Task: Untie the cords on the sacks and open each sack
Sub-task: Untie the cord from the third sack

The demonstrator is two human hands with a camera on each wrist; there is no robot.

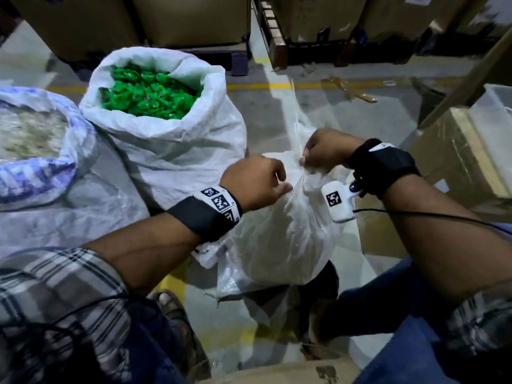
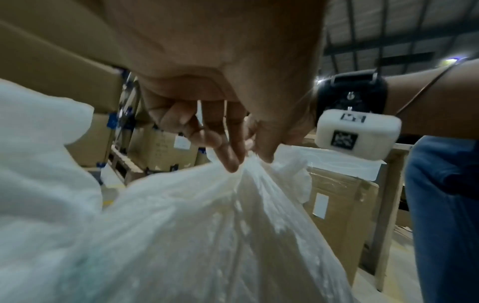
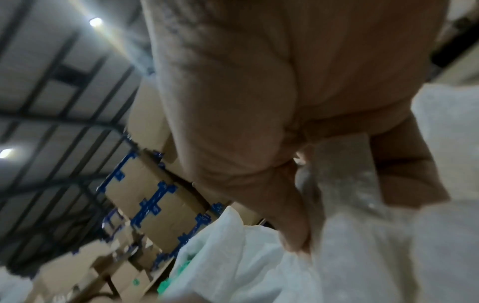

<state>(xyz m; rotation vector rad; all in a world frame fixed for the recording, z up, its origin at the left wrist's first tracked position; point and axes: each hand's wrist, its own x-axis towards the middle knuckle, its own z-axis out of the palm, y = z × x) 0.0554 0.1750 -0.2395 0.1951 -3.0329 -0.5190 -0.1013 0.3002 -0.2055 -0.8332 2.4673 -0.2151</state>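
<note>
A tied white sack [image 1: 279, 239] stands on the floor between my feet. My left hand [image 1: 285, 187] grips its gathered neck from the left; in the left wrist view the left hand [image 2: 234, 162] pinches the bunched plastic of the sack [image 2: 207, 225]. My right hand [image 1: 304, 160] pinches the pale cord [image 1: 296, 120] at the knot, and a strand of it runs up and away. In the right wrist view the right hand [image 3: 311, 235] holds the translucent strip of cord [image 3: 342, 164] between thumb and fingers. The knot itself is hidden by my fingers.
An open sack of green pieces [image 1: 149, 92] stands to the left, and another open sack [image 1: 33, 128] sits at the far left. Cardboard boxes [image 1: 194, 20] on pallets line the back. A large box [image 1: 457, 167] is close on the right. My sandalled foot [image 1: 171, 303] is below.
</note>
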